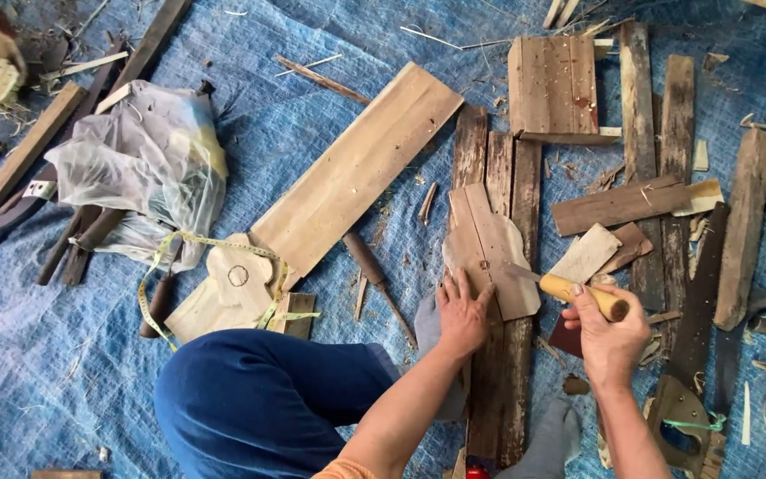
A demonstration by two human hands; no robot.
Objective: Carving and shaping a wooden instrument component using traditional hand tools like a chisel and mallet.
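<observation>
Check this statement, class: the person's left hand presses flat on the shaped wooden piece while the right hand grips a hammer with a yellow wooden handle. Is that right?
One detail is wrong. In the head view the right hand grips a knife with a yellow wooden handle, not a hammer; its blade points at the shaped wooden piece. The left hand does press flat on that piece.

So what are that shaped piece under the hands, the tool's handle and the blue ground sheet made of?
The shaped piece under the left hand looks like thin bare wood: pale, matt, with straight grain lines. The tool handle in the right hand seems to be smooth yellowish wood, perhaps varnished. The blue sheet looks like woven plastic tarpaulin, creased with a faint sheen.
</observation>
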